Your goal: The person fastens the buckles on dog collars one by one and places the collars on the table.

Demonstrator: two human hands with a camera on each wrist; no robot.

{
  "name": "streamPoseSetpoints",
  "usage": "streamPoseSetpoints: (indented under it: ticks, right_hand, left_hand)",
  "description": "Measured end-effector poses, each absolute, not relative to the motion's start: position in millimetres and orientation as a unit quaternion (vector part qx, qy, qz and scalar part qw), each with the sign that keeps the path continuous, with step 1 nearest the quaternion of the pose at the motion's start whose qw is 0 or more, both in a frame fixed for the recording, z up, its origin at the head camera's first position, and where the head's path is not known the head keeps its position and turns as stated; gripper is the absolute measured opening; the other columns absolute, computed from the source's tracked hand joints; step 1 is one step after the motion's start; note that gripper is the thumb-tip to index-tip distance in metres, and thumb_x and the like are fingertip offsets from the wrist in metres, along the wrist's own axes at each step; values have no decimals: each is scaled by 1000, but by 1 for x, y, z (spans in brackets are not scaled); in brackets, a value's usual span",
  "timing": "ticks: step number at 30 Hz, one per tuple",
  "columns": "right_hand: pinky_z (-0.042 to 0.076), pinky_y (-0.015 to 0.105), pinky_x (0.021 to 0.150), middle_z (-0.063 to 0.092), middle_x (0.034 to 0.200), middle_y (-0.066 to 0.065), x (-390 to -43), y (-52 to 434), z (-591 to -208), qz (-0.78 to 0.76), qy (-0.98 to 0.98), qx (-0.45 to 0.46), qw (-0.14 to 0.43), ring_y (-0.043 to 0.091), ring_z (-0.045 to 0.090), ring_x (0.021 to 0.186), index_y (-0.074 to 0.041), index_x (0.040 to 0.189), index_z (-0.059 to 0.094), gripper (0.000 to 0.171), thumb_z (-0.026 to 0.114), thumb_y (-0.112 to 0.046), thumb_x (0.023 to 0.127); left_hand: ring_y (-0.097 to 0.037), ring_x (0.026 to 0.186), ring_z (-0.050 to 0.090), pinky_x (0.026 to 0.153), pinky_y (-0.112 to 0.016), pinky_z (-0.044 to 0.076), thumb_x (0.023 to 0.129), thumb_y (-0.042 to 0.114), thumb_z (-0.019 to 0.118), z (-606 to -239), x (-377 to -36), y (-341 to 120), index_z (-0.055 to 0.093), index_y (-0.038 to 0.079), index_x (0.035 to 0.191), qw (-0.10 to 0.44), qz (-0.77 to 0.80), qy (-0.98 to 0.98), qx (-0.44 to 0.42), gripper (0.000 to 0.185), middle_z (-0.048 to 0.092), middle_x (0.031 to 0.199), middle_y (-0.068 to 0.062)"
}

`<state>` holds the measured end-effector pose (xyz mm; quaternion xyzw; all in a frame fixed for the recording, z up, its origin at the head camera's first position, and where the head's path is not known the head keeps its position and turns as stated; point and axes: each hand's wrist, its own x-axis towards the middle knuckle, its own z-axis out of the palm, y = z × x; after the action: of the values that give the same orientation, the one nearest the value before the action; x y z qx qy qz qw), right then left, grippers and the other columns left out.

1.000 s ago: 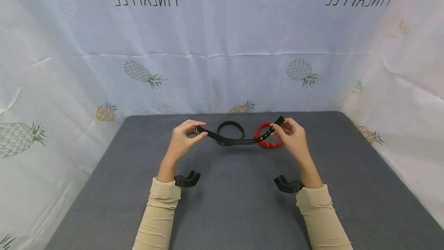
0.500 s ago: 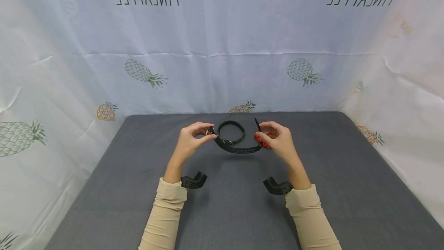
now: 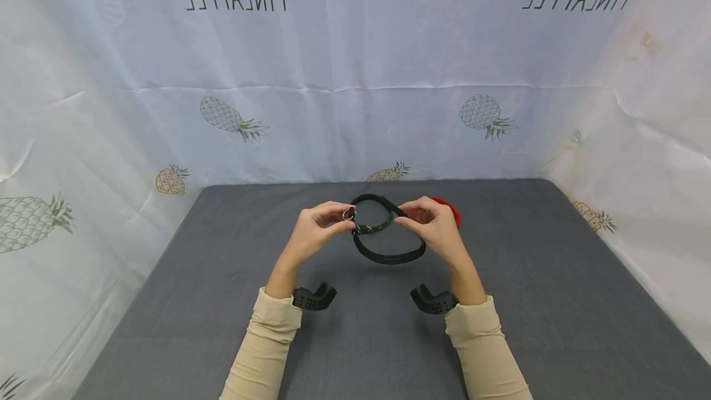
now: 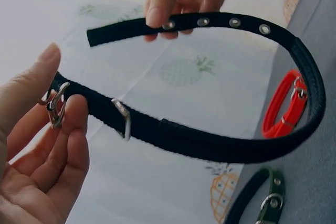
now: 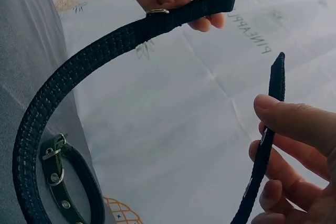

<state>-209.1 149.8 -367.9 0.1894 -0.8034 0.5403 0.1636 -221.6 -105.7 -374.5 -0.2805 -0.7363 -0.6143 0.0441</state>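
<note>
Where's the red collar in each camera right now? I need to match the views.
Head: red collar lies on the table, mostly hidden behind the right hand.
Left wrist: at right, seen through the black collar's loop.
Right wrist: not in view.
Shared landmark: the black collar.

Matt woven collar [image 4: 210, 145], shiny metal buckle [image 4: 55, 109]
</note>
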Motion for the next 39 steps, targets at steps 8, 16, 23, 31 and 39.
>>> streamPoseSetpoints:
  ticks: [8,16,23,31,39]
  right_hand:
    - [50,19,66,61,84,-18,-207,143,-367,564,-795,185,121,-2,58,70,4,100,68,20,74,-3,82]
    - [50,18,63,66,84,-6,-202,140,-366,571,-784,205,134,-3,60,70,5,103,69,23,74,-1,82]
    - [46,18,60,66,85,-13,-193,142,-356,562,-774,242,161,1,56,69,6,97,72,21,75,6,76]
    - [46,17,64,66,89,19,-186,144,-348,522,-795,258,171,2,52,75,4,94,73,20,76,8,75]
    - [45,19,62,67,90,15,-185,145,-348,483,-825,253,149,2,50,72,0,96,74,21,77,2,76]
  left_hand:
    - [2,91,66,80,-17,54,89,15,69,-374,-219,-99,61,-8,123,26,-674,-687,-271,42,70,109,-13]
    - [-1,94,66,82,-23,54,92,18,65,-372,-215,-89,59,-6,124,13,-680,-680,-273,40,68,99,8]
    - [-4,80,58,73,-25,50,90,11,67,-366,-207,-87,66,1,117,30,-611,-738,-284,28,63,92,-2]
    - [-5,79,58,72,-27,51,89,10,68,-363,-204,-85,68,4,115,56,-538,-779,-317,27,66,95,-15]
    - [-6,77,54,71,-21,49,85,14,72,-363,-202,-83,71,7,111,73,-505,-794,-331,28,65,88,-9]
